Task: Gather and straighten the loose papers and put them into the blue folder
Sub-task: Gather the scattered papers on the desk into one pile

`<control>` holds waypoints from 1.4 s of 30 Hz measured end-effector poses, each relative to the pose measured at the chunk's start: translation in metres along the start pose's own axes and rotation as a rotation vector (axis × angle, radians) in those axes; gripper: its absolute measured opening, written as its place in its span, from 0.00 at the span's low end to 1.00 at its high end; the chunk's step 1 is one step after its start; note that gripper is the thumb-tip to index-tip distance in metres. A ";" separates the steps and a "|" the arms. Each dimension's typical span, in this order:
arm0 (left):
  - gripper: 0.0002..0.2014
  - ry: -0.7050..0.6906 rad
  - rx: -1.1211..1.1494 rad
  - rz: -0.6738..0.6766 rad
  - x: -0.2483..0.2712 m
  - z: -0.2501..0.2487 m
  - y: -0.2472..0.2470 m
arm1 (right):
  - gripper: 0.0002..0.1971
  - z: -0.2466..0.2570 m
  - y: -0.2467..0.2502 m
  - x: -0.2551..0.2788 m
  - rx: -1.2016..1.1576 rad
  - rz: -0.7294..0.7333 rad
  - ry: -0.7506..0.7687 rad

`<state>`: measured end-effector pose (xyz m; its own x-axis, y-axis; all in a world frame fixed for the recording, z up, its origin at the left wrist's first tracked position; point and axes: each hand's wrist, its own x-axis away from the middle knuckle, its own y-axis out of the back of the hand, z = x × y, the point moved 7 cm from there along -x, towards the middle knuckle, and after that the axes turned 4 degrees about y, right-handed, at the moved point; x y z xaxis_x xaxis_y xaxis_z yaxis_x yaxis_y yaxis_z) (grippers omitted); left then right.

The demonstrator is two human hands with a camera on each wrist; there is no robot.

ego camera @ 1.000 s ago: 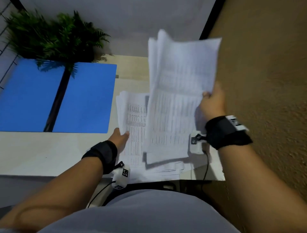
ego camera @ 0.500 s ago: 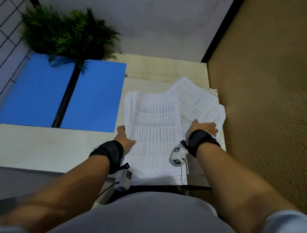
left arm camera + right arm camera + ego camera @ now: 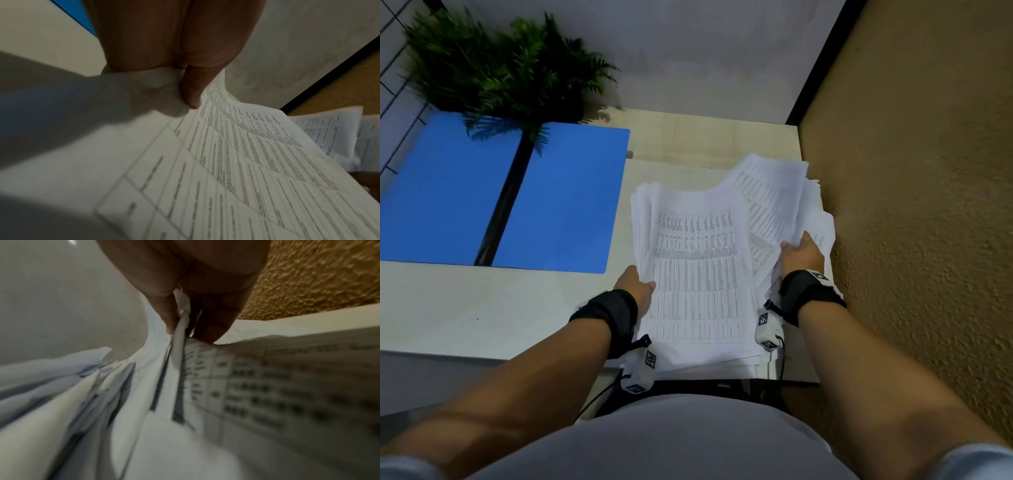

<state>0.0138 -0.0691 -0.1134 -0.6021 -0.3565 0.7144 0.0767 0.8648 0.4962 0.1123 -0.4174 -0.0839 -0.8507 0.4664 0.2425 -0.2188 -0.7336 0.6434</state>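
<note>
A thick pile of printed papers [image 3: 698, 267] lies at the desk's near right corner. My left hand [image 3: 635, 286] grips its left edge, thumb on the top sheet [image 3: 236, 170]. A skewed batch of sheets [image 3: 770, 202] fans out to the right. My right hand [image 3: 799, 251] pinches several of these loose sheets [image 3: 180, 331] between thumb and fingers. The blue folder [image 3: 565, 198] lies open and flat on the desk to the left, apart from both hands.
A green potted fern [image 3: 496, 68] stands behind the folder and overhangs it. A textured tan wall [image 3: 914, 205] runs close along the right side of the papers. The pale desk [image 3: 482, 305] shows bare between the folder and me.
The right hand brought its raised sheets down onto the desk beside the pile, then took hold of the skewed batch. The left hand kept its hold on the pile's left edge.
</note>
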 end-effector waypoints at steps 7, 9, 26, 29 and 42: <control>0.25 0.055 0.108 0.034 -0.003 0.006 0.003 | 0.17 0.020 0.043 0.018 -0.174 -0.341 0.127; 0.25 0.051 0.124 0.043 -0.001 0.007 0.005 | 0.15 0.031 0.057 0.026 -0.203 -0.379 0.139; 0.34 0.053 0.199 0.095 0.019 -0.006 0.007 | 0.03 0.170 0.121 0.077 -0.187 -0.280 0.627; 0.38 0.056 0.251 0.101 0.017 -0.013 0.009 | 0.08 0.138 0.056 0.079 0.122 -0.047 0.528; 0.27 0.011 0.005 0.046 0.010 -0.009 0.006 | 0.10 0.063 -0.051 0.067 0.301 0.466 0.062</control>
<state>0.0153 -0.0702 -0.0991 -0.5893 -0.3197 0.7419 0.1007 0.8821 0.4602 0.0964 -0.3174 -0.0549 -0.8533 0.0900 0.5135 0.3254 -0.6777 0.6595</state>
